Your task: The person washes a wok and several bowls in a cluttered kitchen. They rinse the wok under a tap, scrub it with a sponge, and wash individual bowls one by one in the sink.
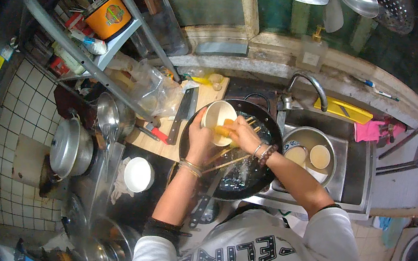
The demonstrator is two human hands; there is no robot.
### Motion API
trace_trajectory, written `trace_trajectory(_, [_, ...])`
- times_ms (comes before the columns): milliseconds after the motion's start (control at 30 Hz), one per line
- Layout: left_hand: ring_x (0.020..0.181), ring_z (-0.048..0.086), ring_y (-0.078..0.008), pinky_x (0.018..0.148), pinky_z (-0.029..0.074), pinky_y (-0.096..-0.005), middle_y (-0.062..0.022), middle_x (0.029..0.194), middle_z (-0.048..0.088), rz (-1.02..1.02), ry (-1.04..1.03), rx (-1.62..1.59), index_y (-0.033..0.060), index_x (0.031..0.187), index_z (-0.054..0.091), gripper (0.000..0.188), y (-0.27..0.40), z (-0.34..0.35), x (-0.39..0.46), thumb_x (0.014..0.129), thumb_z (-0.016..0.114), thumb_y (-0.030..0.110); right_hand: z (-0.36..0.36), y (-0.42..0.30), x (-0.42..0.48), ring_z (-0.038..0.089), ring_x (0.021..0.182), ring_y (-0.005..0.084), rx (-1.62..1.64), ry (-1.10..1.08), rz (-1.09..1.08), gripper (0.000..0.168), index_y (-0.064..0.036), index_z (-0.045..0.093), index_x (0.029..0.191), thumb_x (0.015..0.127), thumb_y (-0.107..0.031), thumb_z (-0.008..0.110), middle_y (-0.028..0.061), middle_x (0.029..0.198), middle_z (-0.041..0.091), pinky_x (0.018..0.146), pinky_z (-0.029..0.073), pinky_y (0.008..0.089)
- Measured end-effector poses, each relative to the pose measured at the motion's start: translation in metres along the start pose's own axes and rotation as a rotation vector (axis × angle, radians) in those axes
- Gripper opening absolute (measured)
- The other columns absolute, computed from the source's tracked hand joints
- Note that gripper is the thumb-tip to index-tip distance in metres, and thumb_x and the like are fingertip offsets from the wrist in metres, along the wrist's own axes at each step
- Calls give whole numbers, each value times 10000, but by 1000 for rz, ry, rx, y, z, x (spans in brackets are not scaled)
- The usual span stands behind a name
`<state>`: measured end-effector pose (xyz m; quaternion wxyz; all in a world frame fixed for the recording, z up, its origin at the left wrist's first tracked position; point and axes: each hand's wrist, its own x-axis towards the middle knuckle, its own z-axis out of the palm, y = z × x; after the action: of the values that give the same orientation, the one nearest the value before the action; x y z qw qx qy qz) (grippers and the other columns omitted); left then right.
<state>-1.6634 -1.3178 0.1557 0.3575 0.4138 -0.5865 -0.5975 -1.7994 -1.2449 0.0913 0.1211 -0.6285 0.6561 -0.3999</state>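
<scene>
My left hand point(199, 137) holds a cream-coloured bowl point(220, 113) by its side, tilted above a large black pan. In my right hand point(247, 134) is a yellow-orange sponge or cloth point(225, 130), pressed to the bowl's wall; its exact kind is unclear. Below both hands lies the black pan point(266, 173), with water, several chopsticks point(228, 162) and a knife with a black riveted handle point(200, 210) that sticks out over the near rim.
Left of the pan, a cleaver point(183, 113) lies on a wooden cutting board point(144, 141). A white bowl point(139, 174) stands nearer me. To the right, the sink point(357, 177) holds a metal basin point(331, 146) with bowls, under a curved faucet point(314, 81). A metal shelf frame point(83, 60) rises at upper left.
</scene>
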Motion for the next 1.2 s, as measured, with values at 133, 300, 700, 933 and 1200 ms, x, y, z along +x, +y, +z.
trace_trajectory(133, [943, 584, -219, 783, 467, -278, -142, 1080, 575, -146, -95, -21, -34, 1218, 473, 604, 12, 3, -6, 633, 353, -127, -30, 1, 30, 473, 845, 271, -225, 131, -249, 248, -129, 637, 954, 726, -52, 578, 108, 864, 455, 758, 424, 348])
trace_trajectory(300, [767, 609, -249, 548, 549, -367, -114, 964, 566, -283, -72, -232, 45, 1209, 466, 686, 18, -3, -14, 533, 427, -65, -20, 13, 22, 505, 954, 222, 227, 395, 77, 351, -104, 590, 1096, 780, 3, 480, 88, 991, 528, 860, 405, 273])
trace_trajectory(700, [881, 615, -316, 565, 565, -371, -166, 1109, 526, -267, -109, -256, 58, 1329, 341, 788, 24, 3, -42, 559, 405, -100, -11, 12, 8, 580, 869, 275, 197, 360, 235, 269, 10, 633, 760, 740, -252, 688, 128, 965, 593, 770, 456, 338])
trace_trajectory(933, [903, 608, -312, 601, 559, -381, -164, 1107, 529, -270, -132, -262, 61, 1343, 330, 808, 21, -2, -42, 556, 406, -105, -11, 5, 2, 583, 914, 265, 155, 375, 231, 226, -21, 669, 866, 767, -223, 650, 104, 1043, 580, 782, 463, 330])
trace_trajectory(1200, [894, 612, -298, 595, 561, -366, -158, 1099, 534, -287, -106, -281, 55, 1336, 342, 794, 25, 0, -48, 561, 422, -96, -13, -3, 2, 598, 880, 255, 164, 410, 226, 178, -15, 680, 832, 757, -169, 629, 105, 1012, 599, 784, 470, 321])
